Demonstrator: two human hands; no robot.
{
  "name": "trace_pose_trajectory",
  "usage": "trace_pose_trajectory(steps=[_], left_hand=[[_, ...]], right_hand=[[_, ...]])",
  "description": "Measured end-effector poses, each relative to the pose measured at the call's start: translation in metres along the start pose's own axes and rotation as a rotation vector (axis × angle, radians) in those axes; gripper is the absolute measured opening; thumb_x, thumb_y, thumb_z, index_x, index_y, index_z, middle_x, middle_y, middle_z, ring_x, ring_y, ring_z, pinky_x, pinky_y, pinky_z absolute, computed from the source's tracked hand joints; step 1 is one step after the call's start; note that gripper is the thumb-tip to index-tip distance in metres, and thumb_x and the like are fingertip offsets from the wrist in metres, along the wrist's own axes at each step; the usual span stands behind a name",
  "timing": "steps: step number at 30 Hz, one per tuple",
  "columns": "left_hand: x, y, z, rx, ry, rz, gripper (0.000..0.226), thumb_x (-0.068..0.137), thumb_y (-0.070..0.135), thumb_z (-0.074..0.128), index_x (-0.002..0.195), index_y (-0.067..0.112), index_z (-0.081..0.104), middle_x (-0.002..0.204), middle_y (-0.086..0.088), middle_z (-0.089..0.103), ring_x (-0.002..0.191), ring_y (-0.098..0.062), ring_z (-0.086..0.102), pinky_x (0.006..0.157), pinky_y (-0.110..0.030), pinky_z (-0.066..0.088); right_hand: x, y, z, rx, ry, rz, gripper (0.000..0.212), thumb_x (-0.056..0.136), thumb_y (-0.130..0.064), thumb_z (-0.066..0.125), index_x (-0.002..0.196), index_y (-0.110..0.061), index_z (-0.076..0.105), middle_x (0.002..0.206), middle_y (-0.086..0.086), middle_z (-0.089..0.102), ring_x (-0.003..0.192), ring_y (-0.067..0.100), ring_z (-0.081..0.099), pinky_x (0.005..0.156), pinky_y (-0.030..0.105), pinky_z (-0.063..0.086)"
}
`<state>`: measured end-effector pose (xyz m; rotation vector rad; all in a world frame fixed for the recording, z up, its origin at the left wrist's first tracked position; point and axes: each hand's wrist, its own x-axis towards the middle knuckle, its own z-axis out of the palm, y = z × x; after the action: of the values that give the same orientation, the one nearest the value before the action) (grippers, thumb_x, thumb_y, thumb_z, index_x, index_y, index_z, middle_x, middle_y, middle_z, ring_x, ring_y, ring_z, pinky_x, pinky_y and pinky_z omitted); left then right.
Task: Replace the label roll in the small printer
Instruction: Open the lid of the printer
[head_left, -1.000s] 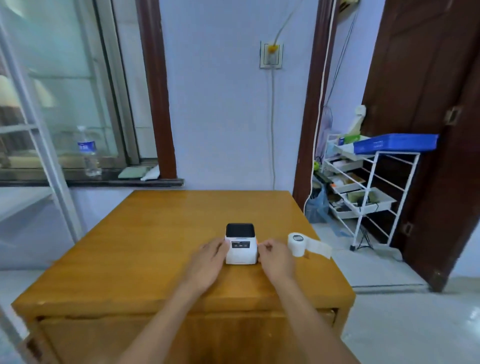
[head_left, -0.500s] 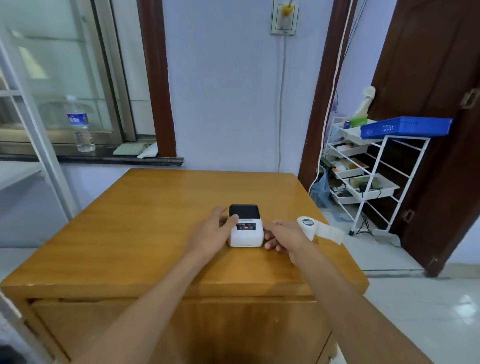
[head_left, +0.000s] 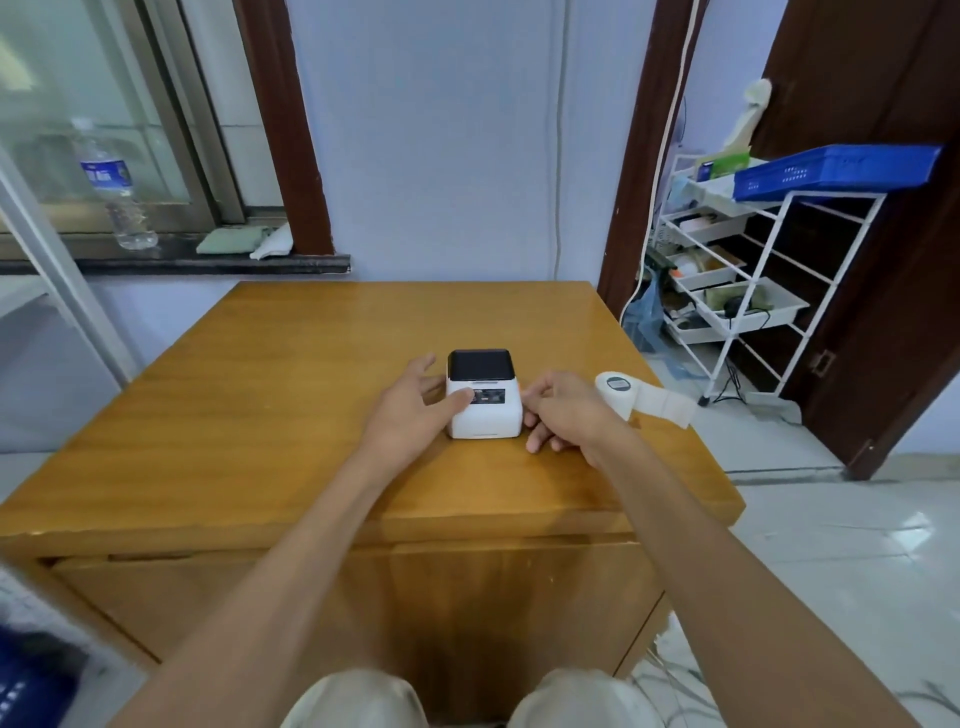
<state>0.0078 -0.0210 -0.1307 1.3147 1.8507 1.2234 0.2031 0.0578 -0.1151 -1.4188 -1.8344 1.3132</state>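
Observation:
A small white printer (head_left: 485, 410) with a black lid stands shut near the middle of the wooden table (head_left: 291, 395). My left hand (head_left: 415, 410) wraps its left side, thumb pressed on the front panel. My right hand (head_left: 563, 410) rests against the printer's right side with its fingers curled on the tabletop. A white label roll (head_left: 621, 392) lies just right of that hand, a strip of labels trailing off toward the table's right edge.
A white wire shelf rack (head_left: 748, 280) with a blue basket (head_left: 831, 171) stands to the right beside a dark door. A water bottle (head_left: 117, 192) sits on the window sill at left. The wall lies behind the table.
The camera has tilted down and moved closer. My left thumb has shifted onto the printer's front panel, and my right hand has curled lower beside the printer.

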Motion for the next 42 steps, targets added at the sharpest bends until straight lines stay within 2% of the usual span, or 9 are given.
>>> trace_pose_trajectory(steps=[5, 14, 18, 20, 24, 28, 31, 36, 42], left_hand=[[0.002, -0.003, -0.001, 0.006, 0.011, -0.003, 0.087, 0.088, 0.043, 0.079, 0.161, 0.025, 0.036, 0.148, -0.002, 0.064, 0.134, -0.017, 0.061, 0.115, -0.045, 0.047], [-0.004, -0.001, -0.002, 0.008, 0.065, -0.022, 0.082, 0.069, 0.065, 0.076, 0.141, 0.038, 0.050, 0.135, 0.006, 0.070, 0.123, -0.016, 0.066, 0.107, -0.047, 0.052], [-0.007, 0.001, -0.002, 0.008, 0.063, -0.018, 0.074, 0.075, 0.060, 0.077, 0.140, 0.037, 0.051, 0.133, 0.006, 0.070, 0.122, -0.016, 0.066, 0.105, -0.047, 0.054], [-0.008, 0.001, -0.002, 0.006, 0.063, -0.019, 0.076, 0.072, 0.063, 0.076, 0.139, 0.038, 0.050, 0.132, 0.006, 0.071, 0.121, -0.016, 0.066, 0.104, -0.047, 0.054], [-0.009, 0.003, -0.003, -0.001, 0.062, -0.016, 0.082, 0.063, 0.070, 0.073, 0.136, 0.039, 0.049, 0.130, 0.007, 0.071, 0.119, -0.015, 0.067, 0.102, -0.047, 0.055], [-0.011, 0.003, -0.003, -0.002, 0.058, -0.004, 0.066, 0.073, 0.061, 0.078, 0.131, 0.042, 0.052, 0.130, 0.007, 0.072, 0.118, -0.015, 0.068, 0.101, -0.047, 0.056], [-0.011, 0.002, -0.004, -0.015, 0.061, 0.005, 0.066, 0.068, 0.063, 0.077, 0.127, 0.046, 0.055, 0.127, 0.008, 0.073, 0.116, -0.014, 0.069, 0.100, -0.047, 0.057], [-0.011, 0.001, -0.004, -0.037, 0.064, 0.016, 0.065, 0.064, 0.067, 0.077, 0.123, 0.051, 0.055, 0.125, 0.009, 0.075, 0.115, -0.012, 0.070, 0.099, -0.047, 0.058], [-0.011, 0.000, -0.004, -0.050, 0.055, 0.034, 0.071, 0.065, 0.069, 0.078, 0.128, 0.049, 0.053, 0.127, 0.008, 0.073, 0.117, -0.013, 0.069, 0.100, -0.047, 0.057]], right_hand=[[0.007, 0.004, 0.000, -0.063, -0.017, -0.037, 0.015, 0.110, -0.021, 0.051, 0.099, -0.012, 0.056, 0.071, 0.003, 0.065, 0.038, 0.011, 0.043, 0.036, 0.023, 0.028], [0.005, 0.008, 0.003, -0.036, 0.065, -0.081, 0.015, 0.106, -0.021, 0.051, 0.098, -0.013, 0.060, 0.072, 0.005, 0.069, 0.035, 0.010, 0.042, 0.037, 0.023, 0.032], [-0.001, 0.003, 0.000, 0.068, 0.022, -0.072, 0.041, 0.104, -0.049, 0.048, 0.112, -0.013, 0.066, 0.064, 0.004, 0.068, 0.036, 0.012, 0.041, 0.046, 0.028, 0.037], [-0.003, 0.001, 0.000, 0.012, 0.014, -0.079, 0.053, 0.100, -0.062, 0.050, 0.113, -0.013, 0.065, 0.065, 0.003, 0.070, 0.037, 0.011, 0.041, 0.048, 0.028, 0.038], [-0.003, 0.000, 0.003, -0.044, 0.045, -0.074, 0.061, 0.096, -0.066, 0.055, 0.107, -0.007, 0.067, 0.067, 0.004, 0.072, 0.037, 0.010, 0.041, 0.052, 0.030, 0.040], [-0.005, -0.002, 0.005, -0.077, 0.070, -0.059, 0.064, 0.096, -0.071, 0.050, 0.104, -0.010, 0.069, 0.066, 0.005, 0.074, 0.040, 0.011, 0.043, 0.053, 0.031, 0.042], [-0.006, -0.006, 0.005, -0.092, 0.075, -0.039, 0.070, 0.094, -0.077, 0.045, 0.103, -0.012, 0.070, 0.065, 0.006, 0.075, 0.039, 0.012, 0.044, 0.053, 0.030, 0.042], [-0.005, -0.017, 0.002, -0.096, 0.009, 0.043, 0.096, 0.088, -0.088, 0.036, 0.103, -0.002, 0.074, 0.065, 0.011, 0.075, 0.035, 0.013, 0.046, 0.044, 0.025, 0.038], [-0.001, -0.035, 0.001, -0.177, -0.045, 0.146, 0.103, 0.081, -0.097, 0.019, 0.083, -0.007, 0.071, 0.064, 0.015, 0.072, 0.040, 0.017, 0.051, 0.043, 0.024, 0.039]])
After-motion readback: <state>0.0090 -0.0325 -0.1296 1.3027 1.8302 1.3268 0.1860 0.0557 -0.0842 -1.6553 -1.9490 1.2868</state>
